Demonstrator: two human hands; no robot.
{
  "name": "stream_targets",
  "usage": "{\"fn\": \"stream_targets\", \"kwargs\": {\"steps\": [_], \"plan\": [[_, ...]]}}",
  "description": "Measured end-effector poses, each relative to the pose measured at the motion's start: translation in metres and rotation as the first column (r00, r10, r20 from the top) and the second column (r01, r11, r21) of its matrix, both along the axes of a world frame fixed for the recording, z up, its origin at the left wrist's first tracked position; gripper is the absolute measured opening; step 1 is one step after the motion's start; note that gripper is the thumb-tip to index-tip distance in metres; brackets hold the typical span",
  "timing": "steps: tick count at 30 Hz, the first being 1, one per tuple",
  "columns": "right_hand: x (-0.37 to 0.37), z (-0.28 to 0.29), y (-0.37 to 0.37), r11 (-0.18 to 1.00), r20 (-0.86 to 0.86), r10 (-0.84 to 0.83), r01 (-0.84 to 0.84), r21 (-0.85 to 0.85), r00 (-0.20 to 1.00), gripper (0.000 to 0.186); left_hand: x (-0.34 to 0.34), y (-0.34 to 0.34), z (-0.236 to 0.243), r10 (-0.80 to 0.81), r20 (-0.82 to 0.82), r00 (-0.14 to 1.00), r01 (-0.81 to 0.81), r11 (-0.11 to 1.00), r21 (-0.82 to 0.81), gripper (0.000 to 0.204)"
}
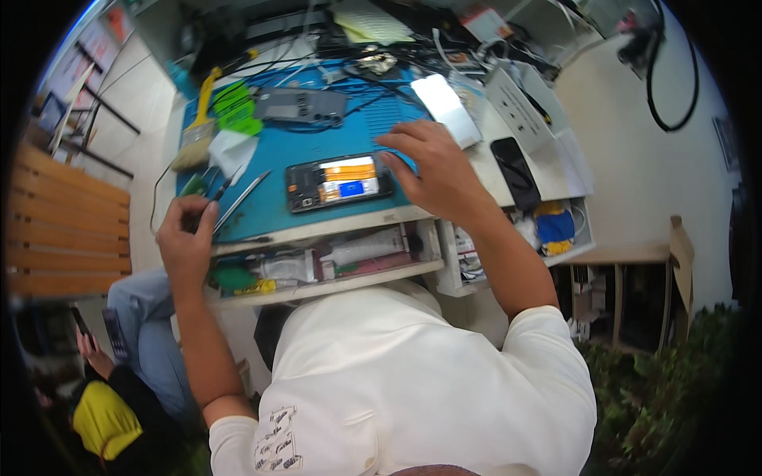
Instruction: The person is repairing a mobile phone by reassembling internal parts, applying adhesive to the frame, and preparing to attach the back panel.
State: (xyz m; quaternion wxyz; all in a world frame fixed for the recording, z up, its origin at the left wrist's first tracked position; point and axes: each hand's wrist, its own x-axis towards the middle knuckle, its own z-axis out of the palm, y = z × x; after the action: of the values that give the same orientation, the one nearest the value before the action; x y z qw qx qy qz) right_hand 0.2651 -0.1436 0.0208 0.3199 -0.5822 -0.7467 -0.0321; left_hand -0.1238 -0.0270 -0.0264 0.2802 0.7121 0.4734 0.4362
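Note:
An opened smartphone (340, 184) lies on the blue work mat (317, 147), its inside up. Orange ribbon strips and a blue patch show on its pale battery area. My right hand (435, 168) hovers at the phone's right end. Its thumb and fingers are apart, with nothing between them. To the left of the phone, at the mat's near-left edge, my left hand (189, 226) pinches a thin dark pen-like tool (222, 188). Its kind is unclear. Silver tweezers (242, 201) lie between that hand and the phone.
A yellow-handled brush (198, 135), white tissue (232, 151), green packet (236, 109) and grey phone back (302, 106) lie behind. On the right are a silvery panel (446, 109), black phone (516, 173) and white box (517, 109). Below, an open drawer (325, 289) holds tubes. Someone sits lower left.

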Motion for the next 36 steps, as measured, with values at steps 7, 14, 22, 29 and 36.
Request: {"fn": "stream_targets", "kwargs": {"steps": [7,14,22,29,36], "plan": [[0.124,-0.004,-0.132,0.643,0.194,-0.699,0.724,-0.250,0.688,0.075,0.011,0.015,0.011,-0.056,-0.414,0.909,0.177,0.949,0.261,0.014],[0.165,-0.019,-0.137,0.575,0.127,-0.729,0.702,-0.421,0.673,0.092,0.014,0.014,0.017,-0.053,-0.478,0.877,0.169,0.964,0.203,0.011],[0.168,-0.015,-0.131,0.589,0.052,-0.737,0.677,-0.442,0.674,0.077,0.010,0.012,0.023,-0.040,-0.543,0.839,0.178,0.962,0.205,0.014],[0.181,-0.029,-0.143,0.630,-0.017,-0.709,0.622,-0.465,0.705,0.080,0.014,0.016,0.028,-0.063,-0.582,0.811,0.191,0.968,0.163,0.019],[0.155,-0.007,-0.132,0.614,0.111,-0.722,0.707,-0.351,0.683,0.085,0.017,0.015,0.027,0.006,-0.450,0.893,0.069,0.986,0.151,0.028]]}}
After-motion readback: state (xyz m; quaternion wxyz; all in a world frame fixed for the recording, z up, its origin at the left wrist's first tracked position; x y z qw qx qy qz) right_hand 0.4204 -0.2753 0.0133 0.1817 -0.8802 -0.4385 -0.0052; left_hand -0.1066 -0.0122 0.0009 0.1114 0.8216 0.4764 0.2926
